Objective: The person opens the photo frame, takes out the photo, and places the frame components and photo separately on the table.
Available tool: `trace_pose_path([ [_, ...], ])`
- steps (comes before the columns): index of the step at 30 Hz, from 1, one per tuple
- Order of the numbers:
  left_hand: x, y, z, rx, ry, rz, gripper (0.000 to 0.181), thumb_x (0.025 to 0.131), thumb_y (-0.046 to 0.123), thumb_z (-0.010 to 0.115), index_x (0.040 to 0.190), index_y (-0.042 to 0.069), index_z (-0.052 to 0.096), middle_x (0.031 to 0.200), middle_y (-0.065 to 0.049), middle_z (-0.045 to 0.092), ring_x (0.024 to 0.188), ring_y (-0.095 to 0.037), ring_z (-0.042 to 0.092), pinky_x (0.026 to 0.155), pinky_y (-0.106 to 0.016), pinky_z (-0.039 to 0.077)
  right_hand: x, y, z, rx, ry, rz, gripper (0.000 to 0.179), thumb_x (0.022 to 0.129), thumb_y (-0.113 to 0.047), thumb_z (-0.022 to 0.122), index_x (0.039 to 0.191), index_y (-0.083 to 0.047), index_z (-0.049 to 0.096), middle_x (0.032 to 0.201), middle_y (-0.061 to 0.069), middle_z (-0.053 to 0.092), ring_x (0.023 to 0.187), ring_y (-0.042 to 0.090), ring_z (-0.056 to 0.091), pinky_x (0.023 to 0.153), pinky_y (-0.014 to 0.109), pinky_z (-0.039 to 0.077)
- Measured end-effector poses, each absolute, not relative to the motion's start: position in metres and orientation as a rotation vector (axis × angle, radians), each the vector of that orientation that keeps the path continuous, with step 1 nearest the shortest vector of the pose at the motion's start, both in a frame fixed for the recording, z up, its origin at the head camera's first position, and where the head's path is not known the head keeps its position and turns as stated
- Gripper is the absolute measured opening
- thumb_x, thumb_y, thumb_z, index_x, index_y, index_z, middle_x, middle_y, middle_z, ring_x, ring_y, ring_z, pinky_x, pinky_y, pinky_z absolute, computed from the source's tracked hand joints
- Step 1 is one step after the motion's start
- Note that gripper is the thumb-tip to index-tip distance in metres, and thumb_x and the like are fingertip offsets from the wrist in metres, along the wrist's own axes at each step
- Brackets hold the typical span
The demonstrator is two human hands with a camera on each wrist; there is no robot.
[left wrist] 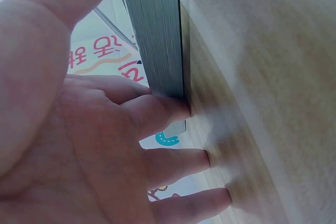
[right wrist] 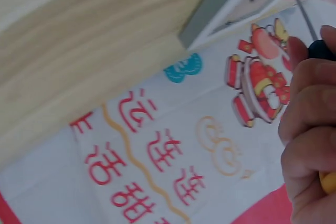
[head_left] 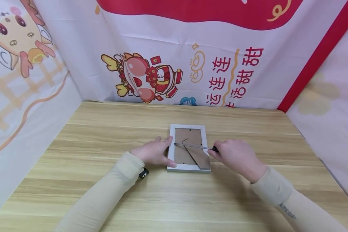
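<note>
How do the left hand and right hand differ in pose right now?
The left hand has its fingers spread, while the right hand curls round a screwdriver.
The left hand touches the left side of the picture frame; the right hand is at its right side.
Both are bare.

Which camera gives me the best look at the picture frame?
The head view: it shows the picture frame nearly whole, back side up. The left wrist view shows mainly its side edge; the right wrist view, only part, cropped at the top.
</note>
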State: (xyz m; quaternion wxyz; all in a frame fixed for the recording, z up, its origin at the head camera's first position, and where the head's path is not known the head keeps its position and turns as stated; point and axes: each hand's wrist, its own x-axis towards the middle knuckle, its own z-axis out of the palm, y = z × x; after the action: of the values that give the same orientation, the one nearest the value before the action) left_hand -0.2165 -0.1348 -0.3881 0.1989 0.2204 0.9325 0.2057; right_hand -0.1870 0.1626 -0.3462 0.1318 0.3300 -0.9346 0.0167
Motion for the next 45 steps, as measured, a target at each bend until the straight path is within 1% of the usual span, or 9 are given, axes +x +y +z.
trace_pose_path([
  [2, -0.216, -0.135, -0.389, 0.619, 2.609, 0.579, 0.112, 0.080, 0.059, 0.075, 0.159, 0.009, 0.014, 0.163, -0.006, 0.017, 0.147, -0.042, 0.013, 0.116, -0.052, 0.020, -0.183, 0.159, -0.344, 0.952, -2.653, 0.000, 0.041, 0.088, -0.034, 0.076, 0.062, -0.016, 0.050, 0.049, -0.010, 0.032, 0.041, 0.006, 0.031, 0.038, 0.025, 0.025],
  [7, -0.217, -0.135, -0.389, 0.621, 2.607, 0.575, 0.112, 0.080, 0.059, 0.075, 0.159, 0.009, 0.013, 0.163, -0.005, 0.016, 0.147, -0.042, 0.012, 0.116, -0.051, 0.020, -0.174, 0.150, -0.339, 0.933, -2.526, -0.075, 0.050, 0.088, -0.034, 0.075, 0.057, -0.018, 0.040, 0.048, -0.008, 0.026, 0.039, 0.009, 0.028, 0.034, 0.030, 0.023],
  [15, -0.216, -0.137, -0.387, 0.635, 2.612, 0.575, 0.112, 0.080, 0.058, 0.075, 0.159, 0.007, 0.014, 0.163, -0.007, 0.017, 0.146, -0.044, 0.014, 0.116, -0.053, 0.021, -0.166, 0.140, -0.329, 0.942, -2.545, -0.170, 0.044, 0.089, -0.035, 0.075, 0.059, -0.014, 0.050, 0.048, -0.007, 0.030, 0.039, 0.008, 0.030, 0.033, 0.027, 0.024],
  [18, -0.216, -0.137, -0.387, 0.631, 2.608, 0.574, 0.112, 0.080, 0.058, 0.075, 0.159, 0.008, 0.014, 0.163, -0.007, 0.017, 0.146, -0.043, 0.013, 0.116, -0.052, 0.021, -0.166, 0.140, -0.329, 0.936, -2.553, -0.172, 0.045, 0.089, -0.034, 0.075, 0.059, -0.014, 0.048, 0.048, -0.007, 0.030, 0.039, 0.008, 0.031, 0.034, 0.027, 0.025],
  [23, -0.216, -0.136, -0.387, 0.618, 2.601, 0.579, 0.112, 0.080, 0.059, 0.075, 0.159, 0.010, 0.014, 0.163, -0.005, 0.017, 0.147, -0.042, 0.013, 0.116, -0.051, 0.021, -0.173, 0.147, -0.332, 0.882, -2.616, -0.074, 0.048, 0.090, -0.035, 0.074, 0.058, -0.018, 0.042, 0.049, -0.008, 0.030, 0.040, 0.009, 0.032, 0.035, 0.030, 0.026],
  [26, -0.216, -0.135, -0.387, 0.621, 2.601, 0.581, 0.112, 0.080, 0.059, 0.075, 0.159, 0.009, 0.014, 0.163, -0.006, 0.018, 0.146, -0.042, 0.014, 0.116, -0.051, 0.021, -0.179, 0.155, -0.332, 0.826, -2.677, 0.010, 0.050, 0.090, -0.035, 0.073, 0.057, -0.018, 0.040, 0.050, -0.008, 0.031, 0.042, 0.009, 0.032, 0.038, 0.029, 0.026],
  [30, -0.216, -0.136, -0.387, 0.618, 2.604, 0.571, 0.112, 0.079, 0.059, 0.075, 0.159, 0.009, 0.014, 0.163, -0.007, 0.018, 0.146, -0.042, 0.015, 0.116, -0.051, 0.022, -0.188, 0.168, -0.334, 0.752, -2.762, 0.084, 0.047, 0.092, -0.035, 0.071, 0.058, -0.017, 0.043, 0.050, -0.007, 0.035, 0.043, 0.011, 0.035, 0.040, 0.028, 0.029],
  [38, -0.216, -0.136, -0.387, 0.612, 2.611, 0.563, 0.113, 0.079, 0.061, 0.075, 0.159, 0.010, 0.015, 0.163, -0.006, 0.018, 0.146, -0.042, 0.015, 0.116, -0.052, 0.022, -0.204, 0.189, -0.350, 0.650, -2.884, 0.285, 0.036, 0.096, -0.038, 0.065, 0.069, -0.014, 0.059, 0.054, -0.005, 0.046, 0.048, 0.013, 0.043, 0.046, 0.030, 0.037],
  [45, -0.216, -0.136, -0.388, 0.612, 2.618, 0.556, 0.112, 0.079, 0.061, 0.074, 0.159, 0.011, 0.015, 0.163, -0.006, 0.019, 0.146, -0.042, 0.016, 0.115, -0.052, 0.023, -0.215, 0.203, -0.371, 0.524, -2.961, 0.491, 0.032, 0.098, -0.037, 0.062, 0.077, -0.014, 0.058, 0.060, -0.002, 0.046, 0.053, 0.015, 0.044, 0.050, 0.031, 0.037],
])
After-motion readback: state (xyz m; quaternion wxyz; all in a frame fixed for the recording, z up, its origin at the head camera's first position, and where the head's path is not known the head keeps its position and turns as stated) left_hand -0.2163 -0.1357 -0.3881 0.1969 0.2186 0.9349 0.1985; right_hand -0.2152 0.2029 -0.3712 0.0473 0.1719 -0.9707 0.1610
